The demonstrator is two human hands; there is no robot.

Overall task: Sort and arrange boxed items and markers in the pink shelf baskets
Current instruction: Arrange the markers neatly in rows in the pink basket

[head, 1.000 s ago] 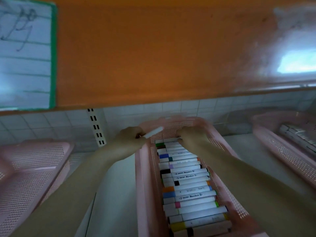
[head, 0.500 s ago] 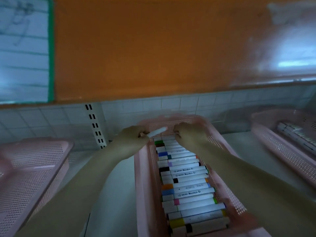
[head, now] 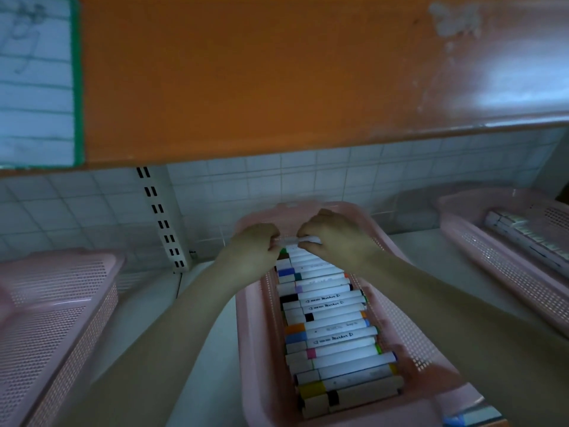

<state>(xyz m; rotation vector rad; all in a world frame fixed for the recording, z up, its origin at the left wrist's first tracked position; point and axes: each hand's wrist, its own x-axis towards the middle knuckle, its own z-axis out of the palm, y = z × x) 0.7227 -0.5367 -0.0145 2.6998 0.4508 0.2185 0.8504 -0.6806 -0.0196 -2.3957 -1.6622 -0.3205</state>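
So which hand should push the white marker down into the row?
Probably the right hand: it sits above the marker inside the middle basket, while the left hand pinches its end at the wall.

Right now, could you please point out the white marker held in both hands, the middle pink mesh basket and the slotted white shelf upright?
White marker (head: 296, 241), head view: barrel between the hands.
Middle pink mesh basket (head: 409, 328), head view: right perforated wall.
Slotted white shelf upright (head: 161, 223), head view: mid-length.
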